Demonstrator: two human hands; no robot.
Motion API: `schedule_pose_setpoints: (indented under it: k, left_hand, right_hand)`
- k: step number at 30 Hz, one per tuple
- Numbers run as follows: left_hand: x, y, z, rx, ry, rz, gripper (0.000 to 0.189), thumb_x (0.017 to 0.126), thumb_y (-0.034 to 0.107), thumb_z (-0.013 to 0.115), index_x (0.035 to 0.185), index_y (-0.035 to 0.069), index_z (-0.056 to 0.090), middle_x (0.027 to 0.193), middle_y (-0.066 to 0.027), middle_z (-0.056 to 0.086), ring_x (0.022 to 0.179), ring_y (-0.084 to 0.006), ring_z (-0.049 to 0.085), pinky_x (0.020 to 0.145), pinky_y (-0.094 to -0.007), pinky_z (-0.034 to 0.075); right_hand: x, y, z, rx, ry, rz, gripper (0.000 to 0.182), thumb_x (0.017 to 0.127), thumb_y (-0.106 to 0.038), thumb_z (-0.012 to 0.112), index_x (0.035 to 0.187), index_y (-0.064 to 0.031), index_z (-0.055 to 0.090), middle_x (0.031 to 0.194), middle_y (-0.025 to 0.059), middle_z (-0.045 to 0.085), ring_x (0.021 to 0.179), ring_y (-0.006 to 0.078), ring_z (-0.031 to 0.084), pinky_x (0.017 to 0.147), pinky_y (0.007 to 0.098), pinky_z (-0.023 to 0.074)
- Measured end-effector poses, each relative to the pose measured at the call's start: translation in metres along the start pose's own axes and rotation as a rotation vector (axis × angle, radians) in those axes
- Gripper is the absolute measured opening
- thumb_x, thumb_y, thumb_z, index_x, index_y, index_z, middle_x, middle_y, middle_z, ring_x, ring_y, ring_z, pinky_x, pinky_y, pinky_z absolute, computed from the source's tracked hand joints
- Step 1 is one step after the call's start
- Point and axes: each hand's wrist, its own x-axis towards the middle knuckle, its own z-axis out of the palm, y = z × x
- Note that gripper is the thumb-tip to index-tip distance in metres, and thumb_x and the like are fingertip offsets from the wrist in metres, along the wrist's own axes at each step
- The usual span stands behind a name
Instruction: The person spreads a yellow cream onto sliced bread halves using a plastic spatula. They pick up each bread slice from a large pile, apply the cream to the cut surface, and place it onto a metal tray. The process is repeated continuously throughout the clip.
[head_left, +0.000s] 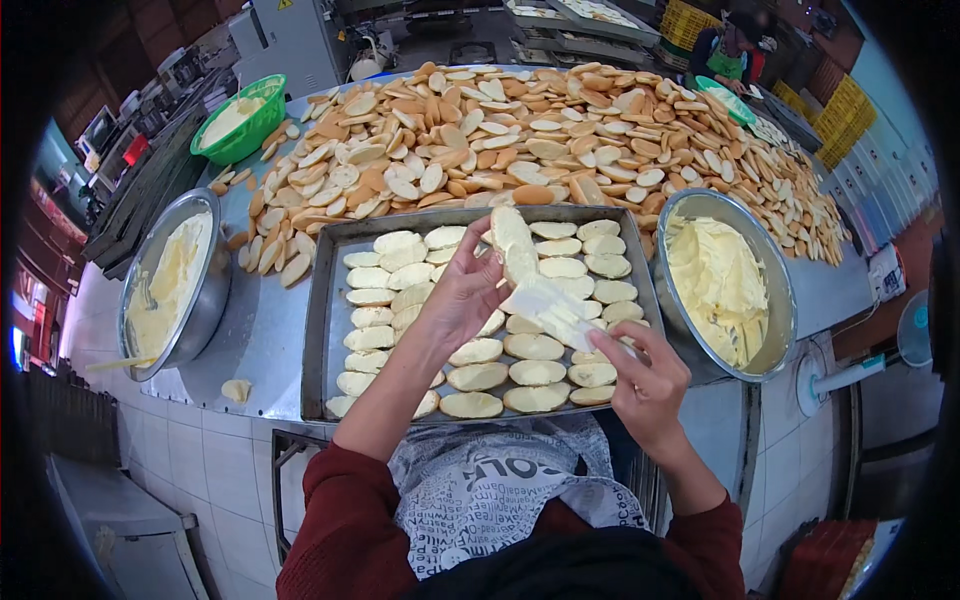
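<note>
Over a metal baking tray (322, 315), my left hand (469, 289) holds up an oval bread slice (514, 244) coated with pale yellow cream. In my right hand (649, 375) is a white spatula (551, 309), its cream-smeared blade against the lower end of that slice. Beneath my hands the tray bears rows of cream-coated slices (471, 377), partly covered by my left forearm. To the right of the tray stands a steel bowl (787, 330) of thick pale yellow cream (716, 281).
A large heap of bread slices (525, 142) lies behind the tray. At left are a steel bowl (214, 307) of cream with a utensil and a green basin (276, 112). A person (727, 56) works at the far right beside a green bowl (739, 109).
</note>
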Motion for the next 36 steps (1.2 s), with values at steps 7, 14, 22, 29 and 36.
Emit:
schedule_pose_setpoints:
  k: [7, 14, 22, 29, 36]
  left_hand:
    - [-0.012, -0.009, 0.01, -0.114, 0.011, -0.102, 0.063, 0.082, 0.006, 0.062, 0.135, 0.016, 0.029, 0.125, -0.0067, 0.049, 0.113, -0.021, 0.052, 0.092, -0.0356, 0.048]
    - [-0.039, -0.03, 0.005, -0.063, -0.084, -0.197, 0.059, 0.086, 0.014, 0.06, 0.136, 0.015, 0.028, 0.12, -0.0083, 0.051, 0.108, -0.0197, 0.053, 0.092, -0.0365, 0.044]
    - [-0.055, 0.054, -0.101, 0.096, 0.301, 0.308, 0.05, 0.082, 0.009, 0.058, 0.124, 0.017, 0.032, 0.117, -0.0119, 0.047, 0.107, -0.025, 0.052, 0.094, -0.0371, 0.044]
    - [-0.035, 0.115, -0.199, 0.953, 0.762, 0.562, 0.051, 0.073, 0.007, 0.069, 0.111, 0.004, 0.035, 0.095, -0.0096, 0.055, 0.086, -0.0163, 0.058, 0.076, -0.0271, 0.049]
    - [-0.008, 0.119, -0.264, 1.458, 0.855, 0.374, 0.053, 0.064, 0.016, 0.077, 0.104, 0.0, 0.045, 0.093, -0.0133, 0.06, 0.082, -0.0203, 0.061, 0.074, -0.0305, 0.049]
  right_hand:
    - [0.002, 0.007, 0.002, -0.12, 0.114, -0.128, 0.054, 0.055, 0.01, 0.052, 0.101, -0.0122, 0.07, 0.09, 0.0073, 0.062, 0.072, 0.0235, 0.059, 0.061, 0.0318, 0.0466]
    - [0.028, 0.031, 0.035, -0.191, 0.22, -0.093, 0.055, 0.058, 0.013, 0.052, 0.103, -0.0137, 0.069, 0.091, 0.0059, 0.06, 0.076, 0.022, 0.058, 0.063, 0.0317, 0.046]
    - [0.001, 0.031, 0.012, -0.025, 0.275, 0.122, 0.044, 0.072, 0.016, 0.053, 0.106, -0.008, 0.068, 0.096, 0.0041, 0.058, 0.073, 0.0132, 0.051, 0.062, 0.0247, 0.0418]
    - [-0.025, 0.041, -0.016, -0.042, 0.34, 0.26, 0.044, 0.074, 0.016, 0.054, 0.107, -0.0087, 0.067, 0.095, 0.0033, 0.058, 0.066, 0.0109, 0.044, 0.057, 0.0232, 0.038]
    - [-0.036, 0.055, -0.022, -0.06, 0.373, 0.325, 0.035, 0.081, 0.009, 0.057, 0.108, -0.01, 0.067, 0.095, 0.0012, 0.056, 0.065, 0.009, 0.041, 0.056, 0.0213, 0.0366]
